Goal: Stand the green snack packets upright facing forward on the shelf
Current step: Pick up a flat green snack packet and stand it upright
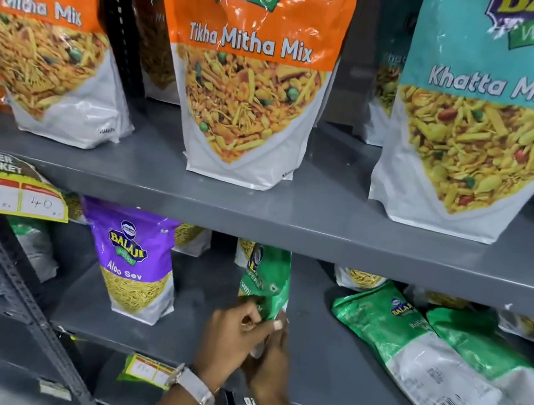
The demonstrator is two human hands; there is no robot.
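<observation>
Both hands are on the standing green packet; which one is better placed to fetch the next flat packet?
Probably the right hand: the flat green packets lie on its side of the held packet, while the left hand could steady it.

Green packets (pixel 411 342), purple Aloo Sev bag (pixel 137 262), orange Tikha Mitha bags (pixel 250 26), grey shelf (pixel 291 216).

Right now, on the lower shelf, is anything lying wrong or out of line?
Yes. Two green packets lie flat on their fronts at the right, barcodes up, angled across the shelf. The green packet held by both hands stands upright but twisted sideways. The purple packet stands properly.
</observation>
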